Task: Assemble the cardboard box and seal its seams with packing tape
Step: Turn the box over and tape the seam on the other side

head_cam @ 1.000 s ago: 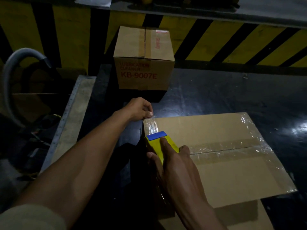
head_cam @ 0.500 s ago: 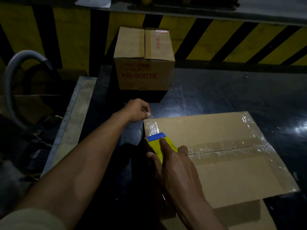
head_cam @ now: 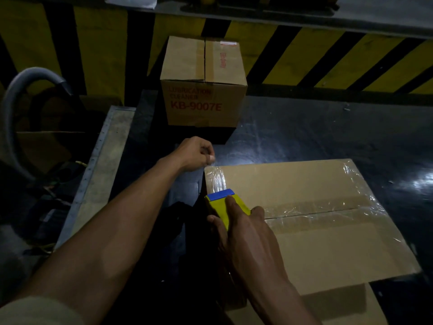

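Here, at the near box (head_cam: 328, 242) of two, left hand (head_cam: 194, 153) pinches tape (head_cam: 216, 181), right hand (head_cam: 243, 228) grips one dispenser (head_cam: 221, 204).

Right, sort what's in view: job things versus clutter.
In use: cardboard box; packing tape; yellow dispenser, held by right hand; left hand, pinching the tape end.
Lying about: printed box; grey hose.

Dark glossy surface (head_cam: 316, 137) with printed box (head_cam: 203, 90), taped cardboard box (head_cam: 316, 242).
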`<action>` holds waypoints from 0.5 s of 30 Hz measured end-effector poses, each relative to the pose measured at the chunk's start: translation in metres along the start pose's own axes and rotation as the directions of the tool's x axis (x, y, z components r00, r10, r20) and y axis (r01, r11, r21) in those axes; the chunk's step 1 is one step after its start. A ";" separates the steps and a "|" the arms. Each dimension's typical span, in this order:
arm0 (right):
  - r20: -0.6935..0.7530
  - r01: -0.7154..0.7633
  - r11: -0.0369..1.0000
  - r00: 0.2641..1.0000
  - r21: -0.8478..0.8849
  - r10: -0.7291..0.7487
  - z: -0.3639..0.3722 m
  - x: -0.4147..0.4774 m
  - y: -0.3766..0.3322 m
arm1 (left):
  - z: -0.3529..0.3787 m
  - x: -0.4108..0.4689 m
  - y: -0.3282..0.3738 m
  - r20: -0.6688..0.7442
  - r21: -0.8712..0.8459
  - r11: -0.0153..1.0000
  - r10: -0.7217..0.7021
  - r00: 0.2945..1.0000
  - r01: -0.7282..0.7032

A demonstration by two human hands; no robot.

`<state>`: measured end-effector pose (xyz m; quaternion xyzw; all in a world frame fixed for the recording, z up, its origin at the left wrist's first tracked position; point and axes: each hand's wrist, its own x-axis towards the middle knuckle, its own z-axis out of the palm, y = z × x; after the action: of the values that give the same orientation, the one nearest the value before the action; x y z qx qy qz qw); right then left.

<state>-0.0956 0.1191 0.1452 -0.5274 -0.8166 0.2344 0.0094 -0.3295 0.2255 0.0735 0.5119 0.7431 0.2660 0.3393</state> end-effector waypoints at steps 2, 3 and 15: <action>0.002 -0.004 1.000 1.000 0.003 0.004 -0.001 0.001 0.000 | -0.001 -0.001 0.003 -0.004 0.017 1.000 0.009 1.000 -0.009; 0.004 -0.007 1.000 1.000 0.004 0.007 -0.001 0.001 0.000 | -0.001 -0.002 0.004 -0.007 0.025 1.000 0.014 1.000 -0.014; 0.040 -0.017 1.000 0.999 -0.024 0.018 -0.001 0.010 0.001 | -0.001 -0.006 0.011 -0.051 0.109 0.992 0.067 0.996 -0.061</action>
<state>-0.0994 0.1286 0.1438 -0.5299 -0.8146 0.2352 -0.0153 -0.3221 0.2238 0.0839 0.5456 0.7484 0.2503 0.2821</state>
